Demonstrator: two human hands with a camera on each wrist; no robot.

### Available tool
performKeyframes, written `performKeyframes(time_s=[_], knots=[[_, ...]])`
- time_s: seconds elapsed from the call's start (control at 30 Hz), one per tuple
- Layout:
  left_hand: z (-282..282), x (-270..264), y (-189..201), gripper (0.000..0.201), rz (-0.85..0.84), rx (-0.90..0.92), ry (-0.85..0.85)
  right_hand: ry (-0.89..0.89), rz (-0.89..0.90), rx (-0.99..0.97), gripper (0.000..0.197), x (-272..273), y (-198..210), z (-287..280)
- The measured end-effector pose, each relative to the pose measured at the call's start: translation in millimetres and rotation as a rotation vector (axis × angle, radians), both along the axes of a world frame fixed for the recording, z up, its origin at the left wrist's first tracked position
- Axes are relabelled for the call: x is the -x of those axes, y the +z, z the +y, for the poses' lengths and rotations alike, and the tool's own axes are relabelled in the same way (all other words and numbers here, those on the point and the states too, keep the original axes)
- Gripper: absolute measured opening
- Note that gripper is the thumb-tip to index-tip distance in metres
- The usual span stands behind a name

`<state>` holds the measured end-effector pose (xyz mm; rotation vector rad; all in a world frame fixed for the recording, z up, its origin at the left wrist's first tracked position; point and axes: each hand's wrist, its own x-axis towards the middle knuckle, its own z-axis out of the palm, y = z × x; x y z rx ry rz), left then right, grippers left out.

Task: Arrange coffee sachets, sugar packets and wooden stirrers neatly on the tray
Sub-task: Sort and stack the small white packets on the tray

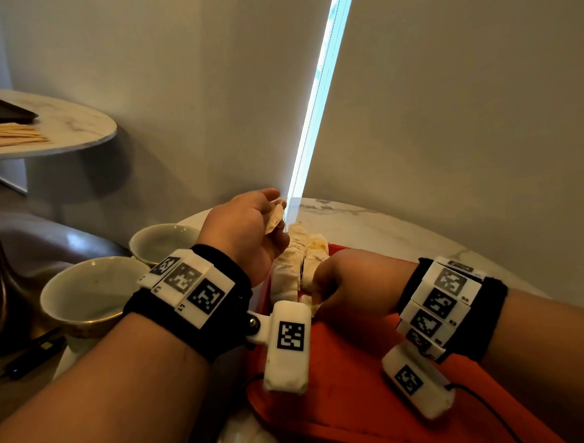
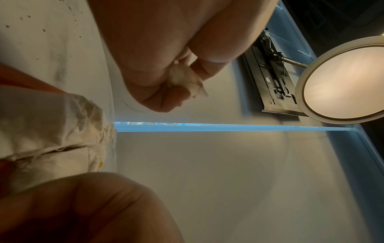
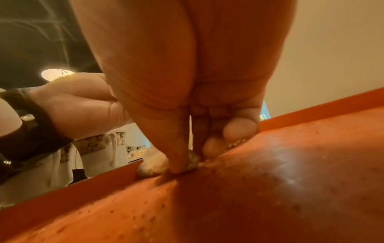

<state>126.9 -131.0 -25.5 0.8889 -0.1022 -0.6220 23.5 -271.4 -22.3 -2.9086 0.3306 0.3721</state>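
Note:
An orange tray (image 1: 340, 370) lies on the round marble table (image 1: 367, 224). A row of crumpled white sachets (image 1: 298, 254) runs along the tray's far left side; in the left wrist view these sachets (image 2: 51, 128) fill the left. My left hand (image 1: 278, 215) is raised over the far end of the row and pinches one sachet (image 1: 274, 220), also seen between its thumb and finger (image 2: 199, 89). My right hand (image 1: 315, 295) is down at the near end of the row, where it (image 3: 187, 162) pinches a sachet (image 3: 151, 167) against the tray floor (image 3: 270, 180).
Two white cups (image 1: 164, 240) (image 1: 89, 293) stand just left of the tray. A second round table (image 1: 72, 123) at the upper left carries wooden stirrers (image 1: 9, 136) and a dark flat object (image 1: 1, 110). A black device (image 1: 32, 356) lies lower left. A wall stands close behind.

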Motion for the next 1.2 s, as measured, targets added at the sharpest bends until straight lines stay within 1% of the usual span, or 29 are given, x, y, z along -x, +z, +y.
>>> performKeyframes(time_s=[0.03, 0.07, 0.1, 0.13, 0.17, 0.2, 0.23, 0.27, 0.3, 0.33, 0.4, 0.47, 0.5, 0.67, 0.73, 0.83, 0.93, 1.0, 1.03, 1.13, 1.2], knots=[[-0.7, 0.5, -0.4, 0.02, -0.018, -0.01, -0.018, -0.011, -0.015, -0.013, 0.006, 0.4, 2.9, -2.4], [-1.2, 1.3, -0.7, 0.015, -0.036, -0.023, -0.04, -0.038, -0.036, -0.066, 0.007, 1.2, 6.6, -5.1], [-1.6, 2.3, -0.8, 0.009, -0.054, -0.038, -0.067, -0.088, -0.069, -0.192, 0.005, 1.6, 9.7, -8.5], [-1.8, 2.8, -1.7, 0.005, -0.073, -0.055, -0.098, -0.151, -0.112, -0.391, 0.005, 2.8, 13.0, -11.4], [-2.1, 3.8, -2.9, 0.007, -0.097, -0.078, -0.129, -0.216, -0.154, -0.64, 0.008, 3.9, 15.0, -14.7], [-1.9, 5.7, -4.8, 0.011, -0.124, -0.108, -0.161, -0.263, -0.191, -0.883, 0.009, 5.0, 17.1, -17.1], [-1.7, 7.1, -6.7, 0.017, -0.154, -0.139, -0.188, -0.274, -0.228, -1.059, 0.01, 6.0, 19.4, -19.0], [-0.9, 8.8, -8.3, 0.024, -0.188, -0.171, -0.214, -0.266, -0.258, -1.162, 0.012, 6.8, 21.1, -19.8], [0.1, 11.0, -8.9, 0.03, -0.227, -0.202, -0.245, -0.243, -0.282, -1.216, 0.014, 6.6, 22.2, -19.5], [1.1, 12.8, -8.9, 0.03, -0.274, -0.228, -0.285, -0.223, -0.308, -1.239, 0.015, 6.0, 23.2, -18.8], [2.6, 15.9, -7.6, 0.02, -0.343, -0.246, -0.362, -0.204, -0.364, -1.263, 0.015, 4.3, 23.8, -15.2], [2.4, 16.6, -5.9, 0.011, -0.335, -0.235, -0.361, -0.201, -0.418, -1.299, 0.014, 2.5, 21.1, -13.4], [1.7, 16.3, -5.6, 0.01, -0.322, -0.228, -0.339, -0.2, -0.445, -1.311, 0.014, 1.9, 18.7, -13.5], [-0.5, 14.1, -5.5, 0.018, -0.271, -0.208, -0.241, -0.212, -0.481, -1.313, 0.013, 1.8, 10.2, -15.4], [-0.8, 13.1, -6.3, 0.016, -0.267, -0.217, -0.232, -0.228, -0.481, -1.33, 0.01, 2.8, 10.5, -14.9], [-0.1, 13.4, -7.4, 0.012, -0.277, -0.221, -0.254, -0.227, -0.53, -1.268, 0.02, 3.0, 11.5, -13.4], [0.3, 14.1, -7.9, 0.019, -0.282, -0.227, -0.27, -0.246, -0.596, -1.189, 0.014, 1.9, 11.9, -10.5], [-0.2, 13.4, -8.1, 0.024, -0.268, -0.232, -0.259, -0.265, -0.62, -1.178, 0.009, 1.5, 11.8, -9.8], [-0.6, 12.7, -8.2, 0.021, -0.258, -0.231, -0.255, -0.283, -0.631, -1.185, 0.006, 1.3, 12.0, -10.4], [-1.6, 13.6, -6.9, 0.011, -0.242, -0.219, -0.258, -0.324, -0.646, -1.223, 0.01, 2.4, 13.1, -12.5], [-2.3, 15.6, -6.4, 0.014, -0.246, -0.227, -0.257, -0.292, -0.617, -1.265, 0.005, 3.9, 13.8, -12.8]])
